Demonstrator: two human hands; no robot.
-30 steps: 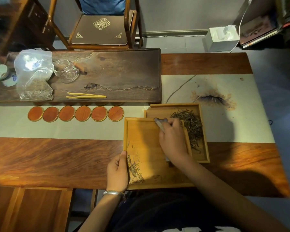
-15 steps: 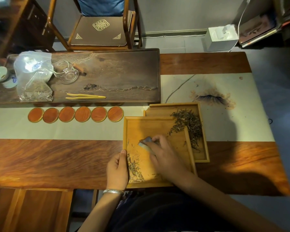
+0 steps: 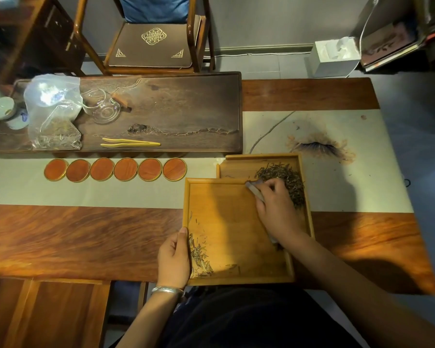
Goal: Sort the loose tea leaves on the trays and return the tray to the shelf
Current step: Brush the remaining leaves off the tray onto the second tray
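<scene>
Since a moment ago, our right hand [image 3: 278,212], clamped on tweezers [image 3: 255,190], is reaching back to the dark leaves [image 3: 286,178]; our left hand [image 3: 173,257] is gripping the near tray [image 3: 236,278], and tilting it risks spilling the pale leaves [image 3: 199,257].

A wooden chair [image 3: 148,38] with a brown cushion stands on grey floor [image 3: 274,65] beyond the long wooden table [image 3: 73,237].

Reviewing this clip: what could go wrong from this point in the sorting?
The near tray overlaps the far tray, so it may sit unevenly; a nudge from the left hand gripping its edge could slide the pale leaves. The right hand, working metal tweezers at the dark leaf pile, could flick strands across, mixing the sorts.
</scene>
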